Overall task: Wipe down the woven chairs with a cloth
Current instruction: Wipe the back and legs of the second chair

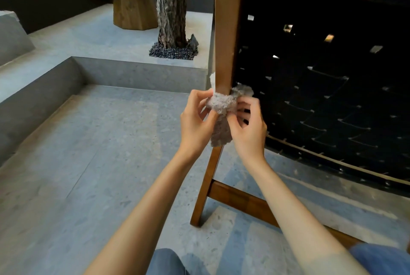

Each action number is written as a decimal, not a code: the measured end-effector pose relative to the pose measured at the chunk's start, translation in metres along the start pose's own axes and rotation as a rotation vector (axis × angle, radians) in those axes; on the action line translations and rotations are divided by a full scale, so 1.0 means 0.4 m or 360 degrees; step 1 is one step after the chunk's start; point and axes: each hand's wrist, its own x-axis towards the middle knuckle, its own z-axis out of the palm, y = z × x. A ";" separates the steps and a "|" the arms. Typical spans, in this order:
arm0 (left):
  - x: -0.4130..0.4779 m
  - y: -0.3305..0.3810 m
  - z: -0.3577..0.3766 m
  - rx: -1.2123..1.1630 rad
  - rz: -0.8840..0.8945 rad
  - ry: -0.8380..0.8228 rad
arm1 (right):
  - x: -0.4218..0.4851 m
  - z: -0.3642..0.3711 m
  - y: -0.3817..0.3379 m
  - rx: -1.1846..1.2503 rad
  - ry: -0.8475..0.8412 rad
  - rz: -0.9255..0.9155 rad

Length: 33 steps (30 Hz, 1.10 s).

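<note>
Finding: the cloth point(221, 103) is wrapped as a band round the wooden post point(226, 30) at the left edge of the chair point(288, 108), just above the point where the post narrows into the leg. A loose tail of it hangs down the front of the post between the two wrists.

Grip: the left hand point(195, 119) pinches the cloth's left end between thumb and curled fingers. The right hand point(248, 128) does the same on the right end, fingers bent round the fabric beside the black woven straps point(346, 119). Both hands are closed on the cloth, and neither touches bare wood that we can see.

Handling, in our judgement: the cloth is a shaggy, soft, light piece that bunches easily and conforms to the square post. It should grip dust well but may snag on strap edges. We would hold it by the two ends, as here, and draw it taut so that it bears on all faces of the post.

The chair frame looks stiff and solid. The straps look taut yet yielding, with gaps between them, so a flat palm behind a folded pad would suit them better than a pinch.

The lower rail point(244, 201) and the straps appear to remain to be wiped.
</note>
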 end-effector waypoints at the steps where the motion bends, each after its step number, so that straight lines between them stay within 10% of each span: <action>1: -0.004 -0.032 -0.002 0.0033 -0.0049 -0.0046 | -0.008 0.003 0.023 0.0001 -0.0041 0.0086; 28: -0.215 -0.254 -0.058 0.0549 -0.0663 -0.0233 | -0.185 0.005 0.229 -0.0002 -0.0587 0.1109; 33: -0.169 -0.285 -0.091 0.0590 -0.0679 -0.0387 | -0.162 0.011 0.272 -0.0508 -0.0663 0.0856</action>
